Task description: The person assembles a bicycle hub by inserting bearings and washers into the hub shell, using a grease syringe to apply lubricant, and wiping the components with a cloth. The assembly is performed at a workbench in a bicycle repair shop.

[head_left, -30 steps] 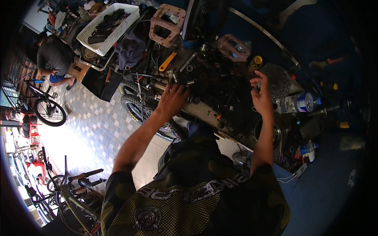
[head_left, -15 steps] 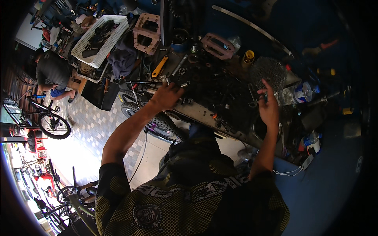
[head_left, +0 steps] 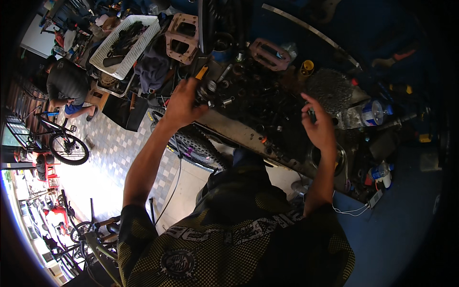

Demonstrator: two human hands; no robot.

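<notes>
Above the left part of the dark, cluttered workbench, my left hand has its thumb spread away from the fingers, and I see nothing held. Beside its fingertips lie a round silver part and a tool with a yellow handle. A short silver sleeve rests just right of the thumb. My right hand hovers over the bench's right part, fingers apart and index finger stretched out, with no thing visible in it. Closest to it are a grey bicycle cassette and a clear plastic bottle on its side.
Two pinkish pedals, one upright and one flatter, stand at the back near a yellow cup. A white basket of parts sits far left. Below the bench edge is a bicycle tyre. Another person crouches at left.
My left hand has moved left and away from me, and its fingers have spread. The right hand has shifted slightly left, still with its fingers apart.
</notes>
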